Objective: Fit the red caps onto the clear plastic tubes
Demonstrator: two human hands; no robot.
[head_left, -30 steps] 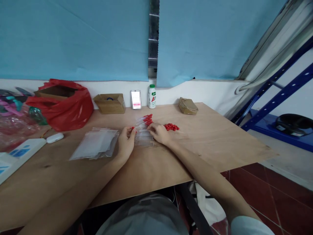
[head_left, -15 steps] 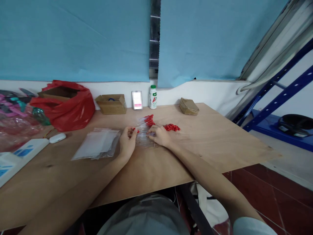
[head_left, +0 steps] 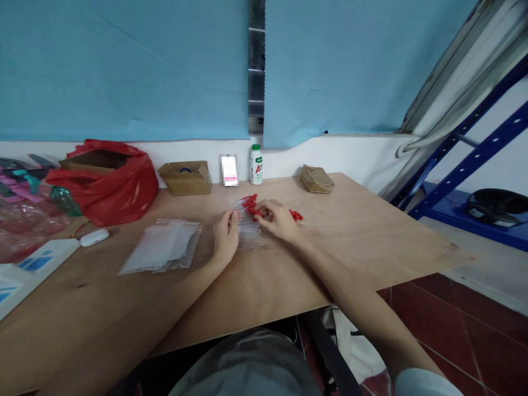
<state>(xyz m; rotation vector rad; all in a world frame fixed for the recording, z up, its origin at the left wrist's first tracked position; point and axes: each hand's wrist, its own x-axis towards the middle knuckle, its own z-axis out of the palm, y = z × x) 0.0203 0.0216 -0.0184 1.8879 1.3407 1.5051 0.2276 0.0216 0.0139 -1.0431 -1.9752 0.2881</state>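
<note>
My left hand rests at the left end of a row of thin, clear sticks, its thumb and fingers pinched. What lies in that pinch is too small to make out. Across from it, my right hand has its thumb and forefinger closed at a small red piece. Just beyond my fingers, several red-ended sticks lie in a bunch. Right of my right hand shows part of a pile of small red pieces; the hand hides the rest.
Clear plastic bags lie left of my left hand. Along the wall stand a red bag, an open cardboard box, a phone, a white bottle and a brown package. A power strip sits far left.
My right hand has moved from over the clear sticks up to the red ends, uncovering the sticks and hiding more of the red pile. My left hand has shifted slightly right.
</note>
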